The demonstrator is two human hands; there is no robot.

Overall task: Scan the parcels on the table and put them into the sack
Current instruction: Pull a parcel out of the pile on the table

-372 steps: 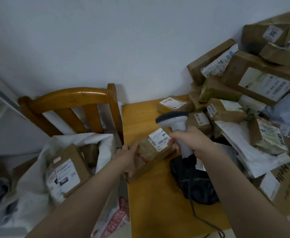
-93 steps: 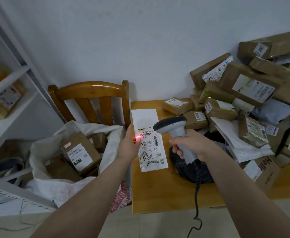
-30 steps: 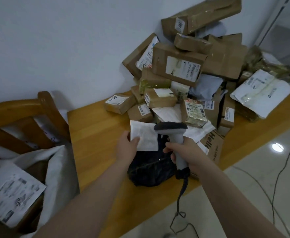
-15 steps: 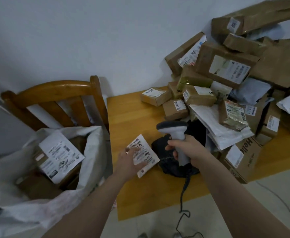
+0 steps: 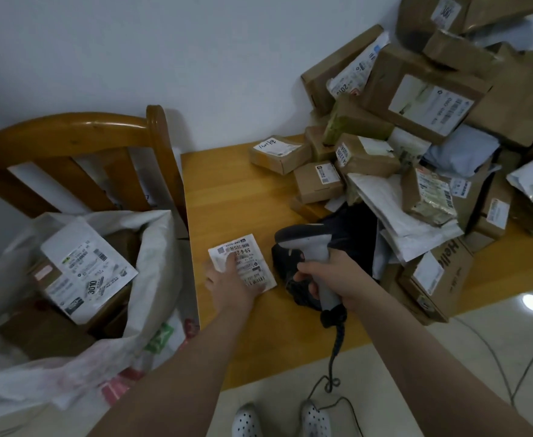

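Note:
My left hand (image 5: 227, 283) holds a small white parcel (image 5: 252, 263) with a printed label, low over the wooden table (image 5: 227, 190) near its left edge. A finger lies across the label. My right hand (image 5: 328, 279) grips the grey barcode scanner (image 5: 304, 241) by its handle, its head just right of that parcel. The open white sack (image 5: 151, 247) stands left of the table and holds cardboard boxes and a flat white parcel (image 5: 85, 266) marked 3010. A heap of parcels (image 5: 416, 99) covers the table's right side.
A black bag parcel (image 5: 350, 228) lies behind the scanner. Small boxes (image 5: 277, 152) sit at the back of the table. A wooden chair (image 5: 79, 137) stands behind the sack. The scanner cable (image 5: 331, 364) hangs to the tiled floor (image 5: 448, 357).
My left hand has lowered the small white parcel toward the table and turned its label up. The scanner has stayed beside it in my right hand.

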